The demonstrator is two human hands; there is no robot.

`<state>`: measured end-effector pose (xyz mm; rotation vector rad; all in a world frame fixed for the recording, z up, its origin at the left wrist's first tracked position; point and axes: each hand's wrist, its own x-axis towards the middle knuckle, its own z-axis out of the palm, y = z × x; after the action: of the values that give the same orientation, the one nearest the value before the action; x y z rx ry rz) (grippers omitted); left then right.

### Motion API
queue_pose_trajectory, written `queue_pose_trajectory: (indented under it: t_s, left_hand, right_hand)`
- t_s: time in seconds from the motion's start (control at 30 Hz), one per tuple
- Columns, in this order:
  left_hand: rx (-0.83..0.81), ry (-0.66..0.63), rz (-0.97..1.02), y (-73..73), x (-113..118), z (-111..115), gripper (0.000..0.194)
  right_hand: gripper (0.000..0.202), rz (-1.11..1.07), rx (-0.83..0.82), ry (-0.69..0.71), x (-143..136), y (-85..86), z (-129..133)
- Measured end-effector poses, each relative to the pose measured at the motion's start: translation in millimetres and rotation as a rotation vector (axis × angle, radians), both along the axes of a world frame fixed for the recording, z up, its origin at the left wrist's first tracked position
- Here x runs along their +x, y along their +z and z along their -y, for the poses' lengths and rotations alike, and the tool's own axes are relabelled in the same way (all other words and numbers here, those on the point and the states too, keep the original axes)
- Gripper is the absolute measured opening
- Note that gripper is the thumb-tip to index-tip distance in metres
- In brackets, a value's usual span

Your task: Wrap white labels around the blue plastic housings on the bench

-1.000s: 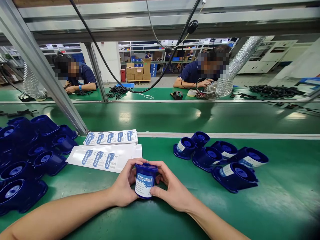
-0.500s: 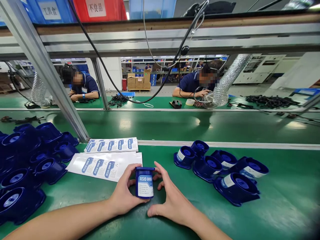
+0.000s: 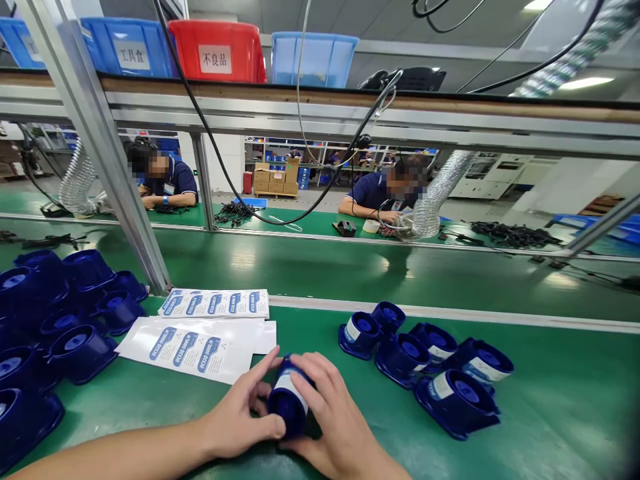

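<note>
A dark blue plastic housing point(image 3: 287, 412) with a white-and-blue label point(image 3: 288, 381) is held between my two hands, its round end tilted toward me. My left hand point(image 3: 240, 408) grips the left side, thumb at the near end and fingers behind. Over the right side curls my right hand point(image 3: 334, 408), its fingers lying across the label and the thumb beneath the housing. Partly hidden by my fingers, the label's print cannot be read. Just beyond my left hand lies a white label sheet point(image 3: 227, 363) with several blue-and-white labels; another label sheet point(image 3: 215, 304) rests behind it.
Several blue housings point(image 3: 80, 347) crowd the left of the green table point(image 3: 380, 440). To the right stand several labelled housings point(image 3: 457, 400). A metal post point(image 3: 135, 213) rises at the back left, and a black cable point(image 3: 225, 177) hangs ahead. Two people work across the bench.
The housing has turned from upright, label facing me, to tilted with its round end toward me. My right hand, apart and spread before, has closed onto it. The camera view has tilted upward.
</note>
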<state>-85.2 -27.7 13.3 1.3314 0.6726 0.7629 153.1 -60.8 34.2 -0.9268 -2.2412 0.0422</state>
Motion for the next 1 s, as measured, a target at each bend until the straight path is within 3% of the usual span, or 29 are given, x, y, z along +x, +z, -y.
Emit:
queue_pose_trajectory:
  t_s: [0.07,0.17,0.23,0.3,0.4,0.47,0.53,0.63,0.77,0.87,1.0]
  left_hand:
    - [0.023,-0.037,0.014,-0.7,-0.7,0.1,0.106]
    - [0.095,-0.032,-0.037,-0.7,-0.6,1.0,0.086]
    - [0.222,-0.024,-0.144,-0.8,-0.2,2.1,0.073]
    - [0.468,-0.064,-0.288,-2.0,-0.2,3.9,0.065]
    - [1.031,-0.152,-0.551,-9.7,-0.9,8.5,0.065]
    - [1.356,-0.085,-0.744,-20.0,-1.2,13.4,0.061]
    - [1.533,0.061,-0.9,-33.2,-1.0,18.5,0.053]
    - [1.584,0.203,-0.985,-54.0,0.3,19.5,0.059]
    - [1.42,0.238,-1.007,-74.7,4.5,0.5,0.076]
    - [1.292,0.219,-0.996,-81.8,7.3,-16.9,0.082]
    - [1.207,0.161,-0.919,-83.2,4.8,-26.2,0.066]
  right_hand:
    - [0.104,0.0,0.009,-0.042,-0.2,6.1,-0.6]
    - [0.091,0.002,-0.058,-0.279,8.5,12.5,-3.5]
    - [0.07,0.04,-0.039,-0.403,20.1,15.0,-6.6]
    - [0.051,0.066,0.043,-0.501,31.9,18.0,-9.6]
    - [0.05,0.023,0.214,-0.604,40.6,24.1,-12.2]
    - [0.051,-0.01,0.322,-0.58,38.2,25.9,-12.8]
    - [0.047,-0.012,0.392,-0.478,30.3,23.4,-13.6]
    - [0.035,0.005,0.346,-0.294,10.4,14.8,-19.3]
    - [0.028,0.089,0.092,-0.117,-35.9,13.5,-39.0]
    - [0.031,0.209,-0.054,-0.096,-85.3,21.7,-62.2]
    - [0.026,0.276,-0.133,-0.156,-140.9,27.5,-98.6]
